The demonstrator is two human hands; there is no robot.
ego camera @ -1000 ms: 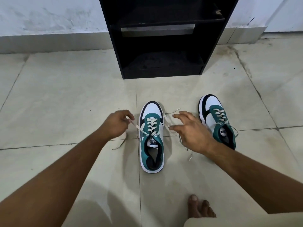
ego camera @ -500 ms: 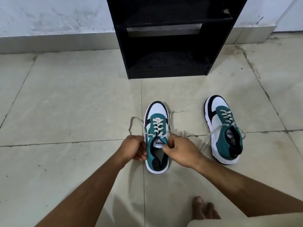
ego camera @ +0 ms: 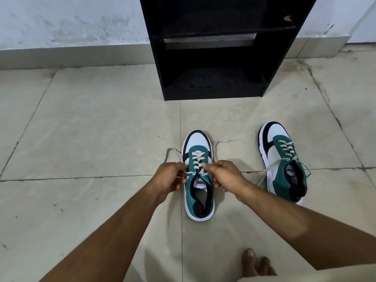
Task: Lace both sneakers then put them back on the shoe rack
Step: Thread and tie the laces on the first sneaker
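Note:
Two teal, white and black sneakers stand on the tiled floor, toes pointing away from me. The near sneaker (ego camera: 199,192) lies between my hands. My left hand (ego camera: 169,177) pinches the left end of its cream lace (ego camera: 196,163) by the top eyelets. My right hand (ego camera: 222,176) pinches the right lace end at the tongue. Loose lace loops trail off on both sides of the toe. The second sneaker (ego camera: 282,159) sits to the right, its lace ends slack on the floor. The black shoe rack (ego camera: 213,47) stands ahead with bare shelves.
The rack backs onto a white wall with a grey skirting (ego camera: 71,55). My bare toes (ego camera: 256,263) show at the bottom right beside a pale garment edge. Beige floor tiles with dark grout lines spread all around.
Both hands came in from the sides of the near sneaker to its top eyelets and closed on the lace ends. The view has shifted a little to the left.

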